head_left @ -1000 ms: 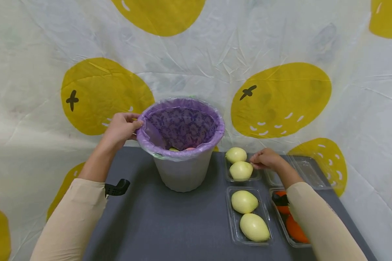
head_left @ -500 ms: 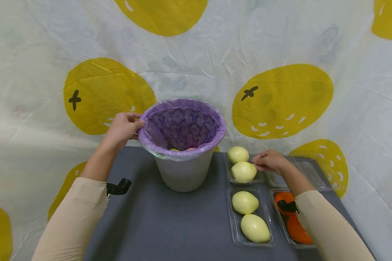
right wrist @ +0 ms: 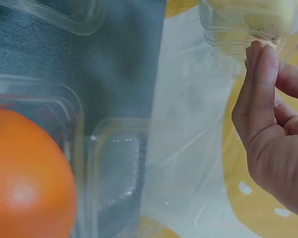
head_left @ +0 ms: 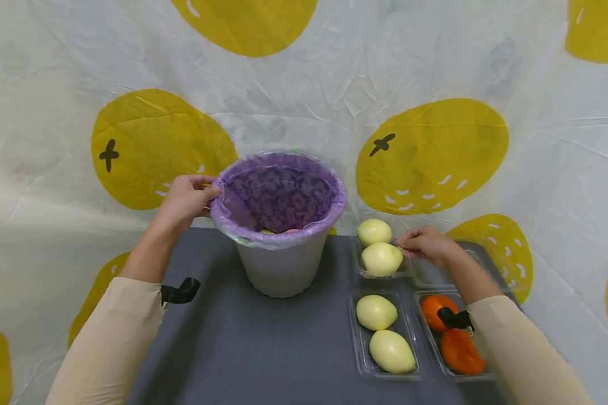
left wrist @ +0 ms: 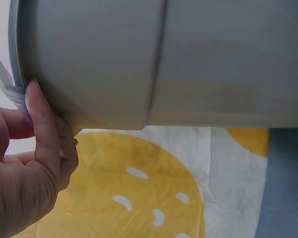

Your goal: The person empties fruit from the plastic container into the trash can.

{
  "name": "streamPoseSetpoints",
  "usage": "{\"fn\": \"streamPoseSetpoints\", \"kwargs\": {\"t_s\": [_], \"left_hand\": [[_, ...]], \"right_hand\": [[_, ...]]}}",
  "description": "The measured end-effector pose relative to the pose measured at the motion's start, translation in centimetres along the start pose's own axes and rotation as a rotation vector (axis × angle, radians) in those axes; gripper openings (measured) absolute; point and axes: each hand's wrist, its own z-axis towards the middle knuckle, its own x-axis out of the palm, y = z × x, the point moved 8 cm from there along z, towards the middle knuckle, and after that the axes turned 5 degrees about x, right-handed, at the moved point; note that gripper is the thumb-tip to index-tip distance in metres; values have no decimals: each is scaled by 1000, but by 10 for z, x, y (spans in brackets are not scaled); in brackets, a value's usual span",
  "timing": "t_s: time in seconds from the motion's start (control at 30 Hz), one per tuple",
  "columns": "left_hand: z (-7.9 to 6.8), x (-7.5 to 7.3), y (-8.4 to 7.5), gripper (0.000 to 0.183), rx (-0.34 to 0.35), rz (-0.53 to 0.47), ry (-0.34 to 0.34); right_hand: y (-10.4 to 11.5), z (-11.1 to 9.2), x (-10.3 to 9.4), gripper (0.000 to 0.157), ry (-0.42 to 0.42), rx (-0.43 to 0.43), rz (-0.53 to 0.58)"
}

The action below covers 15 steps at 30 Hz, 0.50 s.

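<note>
My left hand pinches the left rim of a grey-white bin lined with a purple patterned bag. Its thumb and fingers clasp the bag's folded edge, as the left wrist view shows. With my right hand I pinch the right edge of a clear plastic tray bearing two pale yellow fruits. That tray looks slightly raised off the table. In the right wrist view, the right fingertips meet the tray's edge below a fruit. Pieces of fruit are partly visible inside the bin.
Nearer me stands another clear tray with two pale yellow fruits. Beside it a tray holds two orange fruits, partly behind my right sleeve. A clear tray lies at the table's back right. A fruit-printed cloth hangs behind.
My right hand and the far tray with its two pale fruits have moved slightly up and to the right. The left hand keeps its hold on the bin's rim.
</note>
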Motion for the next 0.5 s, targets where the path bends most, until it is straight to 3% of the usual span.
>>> {"fn": "streamPoseSetpoints", "kwargs": {"t_s": [0.5], "left_hand": [[1,-1,5,52,-29,-78,11]], "right_hand": [[42,-16,-29,25,-39,-49,-31]]}}
